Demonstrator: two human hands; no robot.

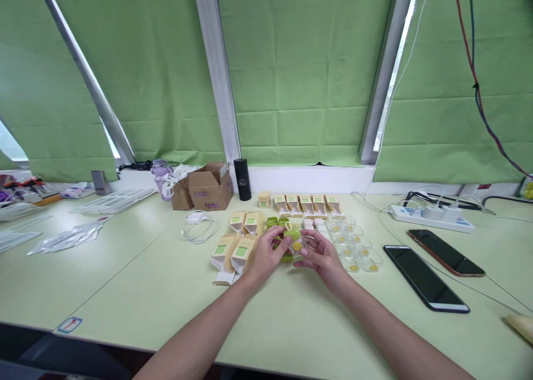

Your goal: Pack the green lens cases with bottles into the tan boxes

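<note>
My left hand (268,250) is closed on a green lid (293,233) with a loop-like top. Pinched in my right hand (322,256) is a small clear container (297,245) with a round yellow sticker, right under the lid. Whether the lid is fully seated on it I cannot tell. More green lids (272,222) lie just behind my hands, partly hidden. Small white blocks (315,224) stand beside them. To the right, several clear containers (348,250) with yellow stickers sit in rows. Opened kraft paper boxes (241,252) with green windows lie left of my left hand.
Behind stand more kraft boxes (307,205) in a row and one closed box (264,199). A coiled white charger (199,219), cardboard box (211,186) and black bottle (242,179) are left. Two phones (425,277) and a power strip (433,218) lie right.
</note>
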